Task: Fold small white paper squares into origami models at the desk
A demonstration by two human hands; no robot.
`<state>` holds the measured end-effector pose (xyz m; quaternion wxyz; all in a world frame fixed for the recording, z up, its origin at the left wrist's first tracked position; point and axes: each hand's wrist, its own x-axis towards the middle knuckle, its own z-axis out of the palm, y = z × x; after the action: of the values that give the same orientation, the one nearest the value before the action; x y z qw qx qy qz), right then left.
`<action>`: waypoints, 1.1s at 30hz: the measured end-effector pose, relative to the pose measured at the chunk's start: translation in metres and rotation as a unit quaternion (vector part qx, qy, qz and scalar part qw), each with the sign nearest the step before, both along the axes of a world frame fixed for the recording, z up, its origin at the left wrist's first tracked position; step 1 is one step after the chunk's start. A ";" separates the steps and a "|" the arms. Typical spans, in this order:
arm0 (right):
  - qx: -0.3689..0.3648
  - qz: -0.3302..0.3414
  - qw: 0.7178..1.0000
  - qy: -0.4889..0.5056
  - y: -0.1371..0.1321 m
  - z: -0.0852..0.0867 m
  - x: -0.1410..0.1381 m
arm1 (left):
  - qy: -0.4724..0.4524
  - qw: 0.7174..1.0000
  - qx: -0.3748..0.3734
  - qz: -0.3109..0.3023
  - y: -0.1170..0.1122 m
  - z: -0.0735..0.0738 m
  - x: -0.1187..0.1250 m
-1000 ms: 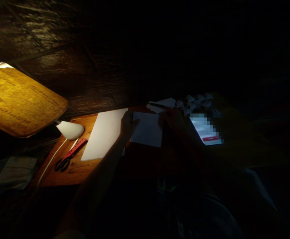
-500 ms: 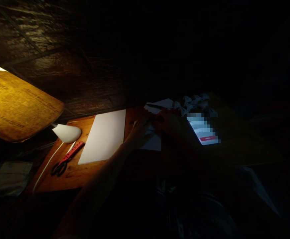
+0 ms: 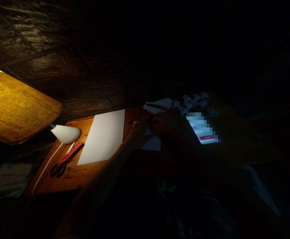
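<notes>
My left hand (image 3: 139, 131) lies over a white sheet of paper (image 3: 152, 144), its fingers stretched forward and close to flat. Right beside it, my right hand (image 3: 163, 122) is bent over the same paper's far edge. Deep shadow covers the right fingers, so I cannot make out their grip. The paper's lower part shows below both hands, and its upper part is mostly covered. Just beyond the hands, a dark-bladed tool with a red handle (image 3: 159, 107) rests on another piece of white paper (image 3: 166, 102).
To the left lie a blank white sheet (image 3: 102, 137) and black-handled scissors with a red cover (image 3: 68, 156). A lamp (image 3: 66, 134) with a yellow printed shade (image 3: 20, 109) stands there. On the right are a lit phone or tablet (image 3: 202, 131) and several folded paper pieces (image 3: 192, 102).
My left hand's fingers have flattened out over the paper, and my right hand has shifted slightly. The view has moved a little; the other things lie as before.
</notes>
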<state>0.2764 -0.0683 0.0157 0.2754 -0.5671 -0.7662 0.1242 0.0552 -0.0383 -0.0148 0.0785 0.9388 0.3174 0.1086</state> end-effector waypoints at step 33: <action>-0.084 -0.135 0.986 -0.046 -0.011 0.023 0.008 | 0.052 0.998 0.040 0.000 -0.005 0.007 0.003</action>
<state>0.2847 -0.0790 0.0388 0.2051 -0.6913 -0.6817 0.1236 0.0581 -0.0435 -0.0081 0.0243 0.9454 0.3168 0.0726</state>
